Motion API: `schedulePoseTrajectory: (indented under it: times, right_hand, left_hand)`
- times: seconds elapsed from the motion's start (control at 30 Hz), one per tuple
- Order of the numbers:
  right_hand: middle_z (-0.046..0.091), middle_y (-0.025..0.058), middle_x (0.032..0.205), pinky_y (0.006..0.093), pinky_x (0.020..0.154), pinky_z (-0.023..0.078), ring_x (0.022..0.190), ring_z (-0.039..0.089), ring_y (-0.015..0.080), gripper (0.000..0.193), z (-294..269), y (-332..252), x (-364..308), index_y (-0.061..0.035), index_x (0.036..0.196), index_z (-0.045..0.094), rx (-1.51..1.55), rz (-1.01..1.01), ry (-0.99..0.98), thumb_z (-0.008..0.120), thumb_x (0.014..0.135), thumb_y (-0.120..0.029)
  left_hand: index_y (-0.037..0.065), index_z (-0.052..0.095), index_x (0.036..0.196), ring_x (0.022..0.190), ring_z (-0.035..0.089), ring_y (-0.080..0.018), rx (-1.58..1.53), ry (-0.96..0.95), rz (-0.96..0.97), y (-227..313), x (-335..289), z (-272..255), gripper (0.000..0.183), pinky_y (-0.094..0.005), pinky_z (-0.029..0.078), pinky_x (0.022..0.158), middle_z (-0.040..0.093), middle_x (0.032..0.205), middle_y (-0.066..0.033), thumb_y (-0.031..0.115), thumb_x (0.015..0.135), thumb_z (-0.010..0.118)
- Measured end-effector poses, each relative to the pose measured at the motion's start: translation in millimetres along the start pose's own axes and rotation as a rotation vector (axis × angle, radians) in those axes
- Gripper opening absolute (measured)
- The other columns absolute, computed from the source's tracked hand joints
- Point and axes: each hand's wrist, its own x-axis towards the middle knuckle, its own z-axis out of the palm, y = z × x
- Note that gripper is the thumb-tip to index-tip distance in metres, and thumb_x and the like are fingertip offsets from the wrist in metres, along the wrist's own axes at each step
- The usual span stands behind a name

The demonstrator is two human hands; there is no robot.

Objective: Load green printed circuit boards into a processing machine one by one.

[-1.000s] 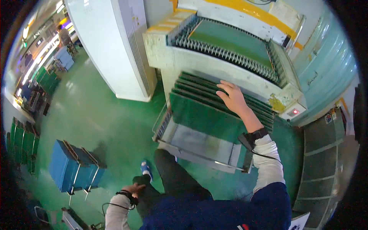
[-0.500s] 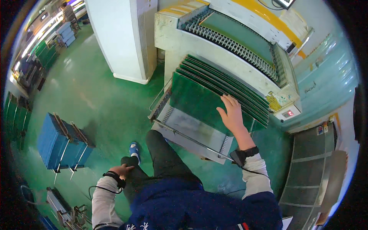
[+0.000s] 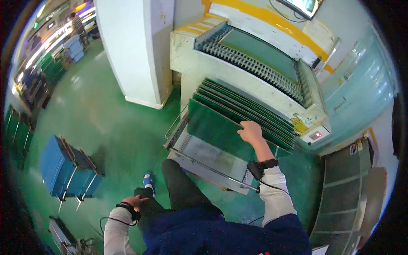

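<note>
My right hand (image 3: 250,132) is closed over the top edge of the front green board (image 3: 214,124), thumb on the near face. Some fingertips are hidden behind the board. It stands upright in a rack with a white base (image 3: 202,148) and a metal rail. Several more green boards (image 3: 244,103) stand close behind it, side by side. My left hand (image 3: 137,201) rests on my left thigh near the knee, fingers stretched out and holding nothing.
Behind the rack is a pale roller machine (image 3: 255,63) with a flat green board (image 3: 259,50) on its rollers. A white column (image 3: 131,51) stands left of it. Blue boards (image 3: 63,165) stand in a rack at the left. A dark panelled unit (image 3: 342,191) is at the right.
My right hand has gone from lying open against the boards to gripping the front board's top edge. The view has tilted slightly. My left hand stays on the thigh.
</note>
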Motion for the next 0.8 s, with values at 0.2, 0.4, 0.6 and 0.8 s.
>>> schedulePoseTrajectory:
  times: [0.2,0.4,0.6,0.8]
  right_hand:
    - [0.062,0.0162,0.082,0.0462,0.070,0.047,0.084,0.059,0.0357,0.027,7,4,0,-0.0057,0.086,0.062,0.062,-0.002,0.057,0.065,0.072,-0.028]
    - [0.064,0.0154,0.082,0.0457,0.070,0.049,0.083,0.061,0.0339,0.020,12,9,-4,-0.0071,0.083,0.063,0.099,0.075,0.077,0.060,0.070,-0.022]
    - [0.064,0.0152,0.083,0.0453,0.069,0.049,0.082,0.061,0.0344,0.018,10,7,4,-0.0063,0.082,0.063,0.131,0.082,0.067,0.058,0.068,-0.016]
    - [0.064,0.0153,0.084,0.0450,0.070,0.049,0.083,0.061,0.0341,0.018,10,5,2,-0.0066,0.082,0.064,0.117,0.110,0.040,0.057,0.067,-0.015]
  left_hand:
    - [0.037,0.017,0.141,0.114,0.048,-0.0415,0.076,0.046,0.134,5,-10,-4,0.097,-0.0480,0.046,0.089,0.031,0.139,-0.0175,0.029,0.062,0.072]
    - [0.036,0.019,0.141,0.118,0.045,-0.0422,0.153,-0.013,0.102,17,-11,-27,0.080,-0.0472,0.042,0.094,0.025,0.143,-0.0197,0.032,0.073,0.062]
    - [0.038,0.017,0.141,0.122,0.040,-0.0418,0.201,-0.019,0.182,-11,19,-4,0.065,-0.0469,0.037,0.099,0.026,0.142,-0.0208,0.033,0.085,0.049]
    - [0.039,0.017,0.141,0.124,0.038,-0.0415,0.081,-0.057,0.130,-7,15,-12,0.065,-0.0472,0.037,0.099,0.026,0.142,-0.0209,0.032,0.085,0.050]
